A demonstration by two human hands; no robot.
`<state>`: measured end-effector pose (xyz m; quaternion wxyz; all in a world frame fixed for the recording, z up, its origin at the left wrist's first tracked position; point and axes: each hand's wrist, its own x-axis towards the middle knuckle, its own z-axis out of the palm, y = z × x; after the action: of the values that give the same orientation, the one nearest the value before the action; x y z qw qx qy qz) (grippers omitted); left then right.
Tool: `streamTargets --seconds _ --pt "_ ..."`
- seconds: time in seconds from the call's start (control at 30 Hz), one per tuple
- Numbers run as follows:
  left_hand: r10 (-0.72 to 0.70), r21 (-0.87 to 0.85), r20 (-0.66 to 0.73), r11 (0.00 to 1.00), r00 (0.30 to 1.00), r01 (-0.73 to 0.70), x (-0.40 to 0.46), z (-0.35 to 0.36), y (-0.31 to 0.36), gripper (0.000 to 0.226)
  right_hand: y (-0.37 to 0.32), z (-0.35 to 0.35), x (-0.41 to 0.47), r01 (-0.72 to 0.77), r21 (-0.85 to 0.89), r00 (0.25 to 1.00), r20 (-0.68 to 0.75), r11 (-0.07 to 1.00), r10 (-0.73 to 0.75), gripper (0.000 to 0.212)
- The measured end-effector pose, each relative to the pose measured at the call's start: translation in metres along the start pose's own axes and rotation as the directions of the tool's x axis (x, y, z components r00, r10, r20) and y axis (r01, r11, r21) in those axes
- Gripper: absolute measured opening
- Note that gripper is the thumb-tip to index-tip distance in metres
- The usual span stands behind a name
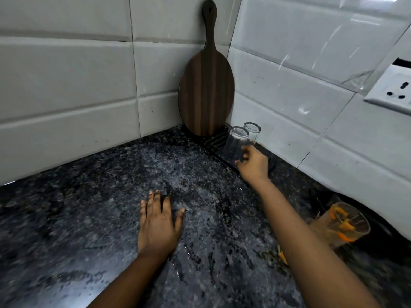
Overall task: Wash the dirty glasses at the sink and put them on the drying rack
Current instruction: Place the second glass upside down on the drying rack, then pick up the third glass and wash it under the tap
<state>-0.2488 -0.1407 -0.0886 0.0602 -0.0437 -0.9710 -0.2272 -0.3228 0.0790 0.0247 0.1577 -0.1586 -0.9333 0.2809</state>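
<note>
Wet, speckled worktop (pixel 200 174). Right hand (pixel 253 164) gripping upturned glass (pixel 235 144) low, tilted, on rack (pixel 216 138) in far corner, just beside second glass (pixel 252 130). Left hand (pixel 159 221) flat, open, empty. Could slip from wet fingers or knock neighbour. Dirty glass (pixel 342 225) waiting at right edge.

Left hand (pixel 158 221) flat; right hand (pixel 253 163) fingers curled.

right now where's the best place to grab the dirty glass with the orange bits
Grip the dirty glass round its side wall, below the rim, coming from its left: the wall is close on its right. It seems to stand upright, mouth up, with orange residue inside, so keep fingers outside. The right hand is busy with a clean glass.
</note>
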Motion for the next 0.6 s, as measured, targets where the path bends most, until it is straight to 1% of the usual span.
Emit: streamTargets --seconds 0.03,0.07,0.1,0.13,0.2,0.23,0.3,0.33,0.37,0.4,0.43,0.47,0.53,0.6 --pt "0.001 0.002 0.005 1.000 1.000 -0.001 0.000 -0.001 -0.001 0.068 0.000 -0.011 -0.020 -0.005 0.056 1.000 0.012 0.998 0.005 0.035" --pt "0.005 0.010 0.012 1.000 1.000 -0.006 0.000 -0.001 -0.001 0.067 0.001 -0.026 -0.044 -0.006 0.075 1.000 0.016 0.997 0.004 0.031" --pt "0.015 0.016 0.016 1.000 1.000 -0.015 0.000 -0.001 -0.001 0.066 0.005 -0.043 -0.069 -0.007 0.044 1.000 0.006 0.999 0.007 0.029" --pt "0.030 0.021 0.014 0.999 0.999 -0.030 0.000 -0.002 -0.001 0.065 0.009 -0.060 -0.093 -0.019 -0.030 1.000 -0.020 0.999 0.018 0.030" --pt "0.075 0.036 -0.009 0.997 0.997 -0.074 -0.001 -0.002 0.000 0.057 0.024 -0.088 -0.137 -0.104 -0.267 0.992 -0.103 0.958 0.079 0.038" --pt "0.109 0.050 -0.029 0.993 0.994 -0.108 -0.002 -0.004 0.001 0.052 0.034 -0.099 -0.156 -0.178 -0.371 0.982 -0.124 0.912 0.142 0.042" --pt "0.194 0.054 -0.060 0.980 0.979 -0.191 -0.006 -0.004 0.003 0.048 0.056 -0.109 -0.181 -0.313 -0.453 0.948 -0.090 0.835 0.306 0.048" --pt "0.240 0.042 -0.071 0.970 0.968 -0.237 -0.009 -0.004 0.005 0.049 0.067 -0.109 -0.187 -0.344 -0.455 0.929 -0.039 0.822 0.367 0.049" --pt "0.269 0.016 -0.073 0.963 0.960 -0.268 -0.013 -0.003 0.008 0.050 0.075 -0.104 -0.189 -0.340 -0.434 0.923 0.016 0.834 0.385 0.045" --pt "0.286 -0.022 -0.066 0.957 0.956 -0.288 -0.019 -0.002 0.015 0.049 0.083 -0.101 -0.190 -0.317 -0.391 0.933 0.034 0.864 0.358 0.036" --pt "0.296 -0.061 -0.043 0.953 0.954 -0.298 -0.027 -0.001 0.024 0.047 0.089 -0.097 -0.189 -0.285 -0.338 0.951 0.020 0.897 0.310 0.026" --pt "0.301 -0.100 -0.023 0.948 0.953 -0.302 -0.036 -0.001 0.036 0.043 0.093 -0.094 -0.189 -0.246 -0.288 0.967 -0.014 0.925 0.253 0.023" --pt "0.325 -0.193 -0.010 0.927 0.946 -0.321 -0.053 0.001 0.062 0.032 0.099 -0.095 -0.195 -0.184 -0.229 0.982 -0.075 0.956 0.172 0.024" --pt "0.355 -0.311 0.025 0.891 0.935 -0.330 -0.071 -0.003 0.093 0.029 0.108 -0.106 -0.211 -0.143 -0.120 0.987 -0.086 0.982 0.133 0.029"
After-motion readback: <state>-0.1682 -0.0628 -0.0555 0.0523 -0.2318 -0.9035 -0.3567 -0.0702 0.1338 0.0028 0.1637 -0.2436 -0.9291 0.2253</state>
